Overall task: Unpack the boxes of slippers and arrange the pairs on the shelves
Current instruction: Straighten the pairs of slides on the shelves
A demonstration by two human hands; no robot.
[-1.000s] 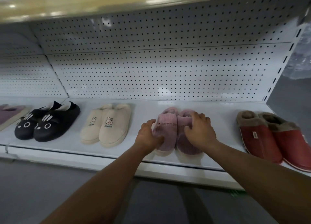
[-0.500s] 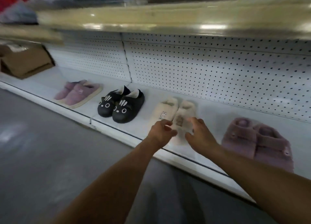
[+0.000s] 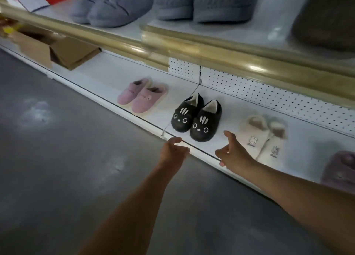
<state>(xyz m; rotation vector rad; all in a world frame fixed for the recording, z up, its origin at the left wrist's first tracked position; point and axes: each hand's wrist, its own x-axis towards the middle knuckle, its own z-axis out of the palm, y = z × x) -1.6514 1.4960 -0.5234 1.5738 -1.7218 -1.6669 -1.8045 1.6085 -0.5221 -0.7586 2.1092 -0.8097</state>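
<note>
Pairs of slippers stand in a row on the white bottom shelf (image 3: pixel 107 76): a pink pair (image 3: pixel 142 96), a black pair with cat faces (image 3: pixel 196 118), a cream pair with rabbit prints (image 3: pixel 263 139), and a fuzzy mauve pair (image 3: pixel 340 168) cut off at the right edge. My left hand (image 3: pixel 172 152) hovers at the shelf's front edge, fingers loosely curled, holding nothing. My right hand (image 3: pixel 233 153) is empty too, fingers relaxed, between the black and cream pairs, just in front of them.
Open cardboard boxes (image 3: pixel 57 51) lie on the bottom shelf at far left. A gold rail (image 3: pixel 192 49) fronts the upper shelf, which carries grey slippers (image 3: pixel 113 5) and knitted grey ones (image 3: pixel 203 3). Grey floor (image 3: pixel 57 158) spreads below and left.
Both hands let go of the fuzzy mauve pair and moved left along the shelf, past the cream pair to the black pair. My view swung left and up, showing the upper shelf.
</note>
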